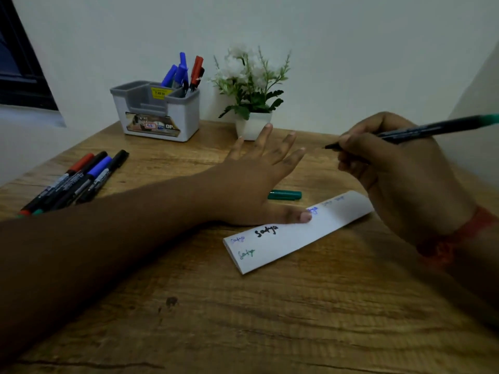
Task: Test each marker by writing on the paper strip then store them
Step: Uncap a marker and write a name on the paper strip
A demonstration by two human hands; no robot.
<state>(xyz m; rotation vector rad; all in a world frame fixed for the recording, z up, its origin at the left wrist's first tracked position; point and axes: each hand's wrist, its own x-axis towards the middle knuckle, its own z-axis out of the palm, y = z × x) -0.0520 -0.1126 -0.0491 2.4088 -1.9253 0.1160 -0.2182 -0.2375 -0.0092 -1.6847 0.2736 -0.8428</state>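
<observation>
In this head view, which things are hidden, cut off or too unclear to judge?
- Marker in the right hand: rear end cut by the frame's right edge.
- Paper strip: the left hand covers part of its upper edge; far writing is too blurred to read.
- Loose markers: lower ends hidden behind the left forearm.

- Dim, cool light overall; the wall (351, 49) reads grey-blue.
- Forearms in the lower corners go nearly black.
- Wide-angle bend stretches the frame edges.
- The marker (421, 129) at the right smears with motion blur.
- Soft, grainy detail throughout.
</observation>
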